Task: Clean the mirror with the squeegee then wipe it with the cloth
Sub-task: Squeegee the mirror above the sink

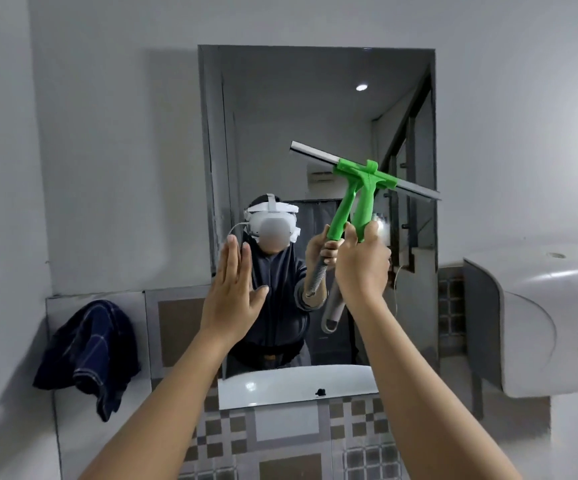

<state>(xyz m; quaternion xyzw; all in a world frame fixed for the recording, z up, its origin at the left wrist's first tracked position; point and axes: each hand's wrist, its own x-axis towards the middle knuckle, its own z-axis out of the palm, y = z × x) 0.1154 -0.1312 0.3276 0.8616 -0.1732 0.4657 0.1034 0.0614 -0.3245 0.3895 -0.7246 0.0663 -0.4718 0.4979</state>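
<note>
A rectangular frameless mirror (280, 116) hangs on the grey wall straight ahead. My right hand (362, 263) is shut on the green handle of a squeegee (367, 188), whose metal blade slants down to the right against the mirror's right half, its end reaching past the right edge. The handle's reflection shows beside it. My left hand (234, 296) is raised flat, fingers together and thumb spread, at the mirror's lower left edge, holding nothing. A dark blue checked cloth (88, 351) hangs on the ledge to the left, below the mirror.
A white paper dispenser (537, 323) juts from the wall at the right, level with the mirror's lower part. Patterned brown and grey tiles (280, 441) cover the wall under the mirror. The mirror reflects a person, a white basin and a staircase.
</note>
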